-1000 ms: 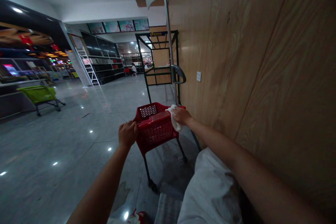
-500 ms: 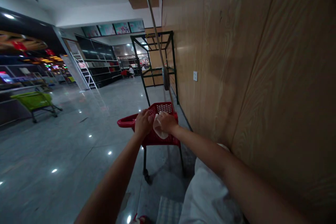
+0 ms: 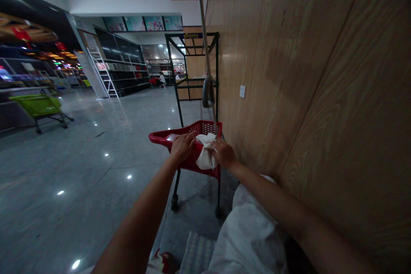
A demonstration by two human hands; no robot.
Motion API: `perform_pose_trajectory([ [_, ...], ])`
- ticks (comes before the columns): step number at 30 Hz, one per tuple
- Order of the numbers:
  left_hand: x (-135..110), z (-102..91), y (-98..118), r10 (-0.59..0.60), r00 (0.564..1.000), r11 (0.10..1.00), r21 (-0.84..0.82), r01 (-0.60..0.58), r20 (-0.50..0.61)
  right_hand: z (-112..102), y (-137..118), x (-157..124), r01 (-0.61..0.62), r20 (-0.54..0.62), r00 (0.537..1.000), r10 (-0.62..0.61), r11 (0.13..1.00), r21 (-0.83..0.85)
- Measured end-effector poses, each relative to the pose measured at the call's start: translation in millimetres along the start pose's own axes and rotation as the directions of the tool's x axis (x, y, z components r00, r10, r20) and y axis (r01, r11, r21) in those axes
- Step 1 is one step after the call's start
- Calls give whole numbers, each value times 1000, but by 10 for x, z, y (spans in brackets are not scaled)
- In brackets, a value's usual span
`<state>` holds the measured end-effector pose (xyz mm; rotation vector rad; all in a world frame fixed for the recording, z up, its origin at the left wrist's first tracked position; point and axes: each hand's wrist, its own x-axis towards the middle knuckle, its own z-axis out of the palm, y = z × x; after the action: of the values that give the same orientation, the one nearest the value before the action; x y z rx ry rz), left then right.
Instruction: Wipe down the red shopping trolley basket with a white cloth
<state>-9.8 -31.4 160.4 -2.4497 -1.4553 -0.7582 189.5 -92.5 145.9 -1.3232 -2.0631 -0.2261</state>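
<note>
A small red shopping cart (image 3: 167, 138) with a mesh basket stands on wheeled legs in front of me, close to the wooden wall. My left hand (image 3: 182, 146) lies over the near rim of its basket, fingers curled on the edge. My right hand (image 3: 224, 153) is closed on a white cloth (image 3: 204, 155) that hangs against the basket's near side. A thin metal pole (image 3: 205, 58) with a grey loop handle rises from the cart's right rear corner.
A wood-panel wall (image 3: 305, 72) with a white socket (image 3: 242, 91) runs along the right. A dark green metal rack (image 3: 192, 72) stands behind the cart. A green cart (image 3: 38, 107) is at far left on the glossy grey floor (image 3: 80, 171). Shelves and a ladder (image 3: 107, 81) lie beyond.
The cart has turned and slid a little left, nearer the wall. My left hand went from the basket's left corner to its near rim. My right hand with the cloth dropped to the basket's side.
</note>
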Motion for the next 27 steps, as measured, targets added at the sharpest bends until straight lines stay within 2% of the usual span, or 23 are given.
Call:
perform_pose_trajectory([
  [7, -42, -38, 55, -16, 999, 1000, 26, 15, 37, 24, -495, 354, -71, 178, 980, 87, 993, -92],
  [9, -45, -62, 22, -8, 999, 1000, 13, 7, 52, 14, -515, 401, -42, 212, 976, 55, 997, -67],
  [12, -35, -83, -13, -33, 996, 999, -14, 35, 84, -54, -392, 335, 22, 258, 966, -8, 999, -50],
  [15, -20, -65, -3, -48, 995, 998, -33, 51, 82, -158, -228, 182, 31, 248, 969, -7, 995, -92],
  [18, -9, -23, 36, -55, 997, 998, -26, 57, 51, -217, -169, 72, 6, 222, 975, 27, 989, -148],
  [21, -9, -5, 72, -97, 994, 995, 1, 98, 45, -167, -264, 78, -22, 219, 974, 62, 984, -179],
  [27, -58, -91, 57, -144, 986, 988, -53, 148, 82, 58, -588, 299, 26, 197, 980, 5, 987, -157],
])
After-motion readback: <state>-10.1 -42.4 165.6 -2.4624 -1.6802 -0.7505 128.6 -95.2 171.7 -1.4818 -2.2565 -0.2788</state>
